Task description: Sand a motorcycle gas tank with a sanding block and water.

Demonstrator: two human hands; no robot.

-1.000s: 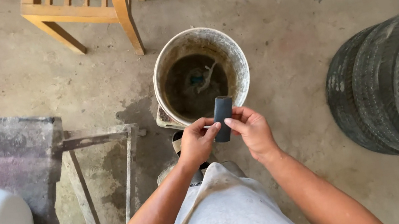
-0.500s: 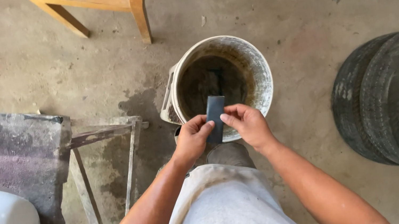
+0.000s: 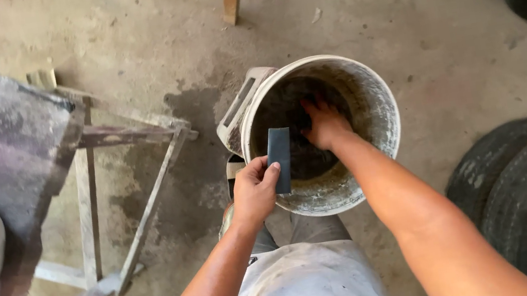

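A dark rectangular pad (image 3: 280, 159) is pinched in the left hand (image 3: 254, 192); the right hand (image 3: 325, 123), fingers spread, is dipped into the bucket (image 3: 380, 164) beyond it; wetting is best done thoroughly.

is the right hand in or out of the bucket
In: the right hand reaches past the rim of the dirty white bucket into its dark inside.
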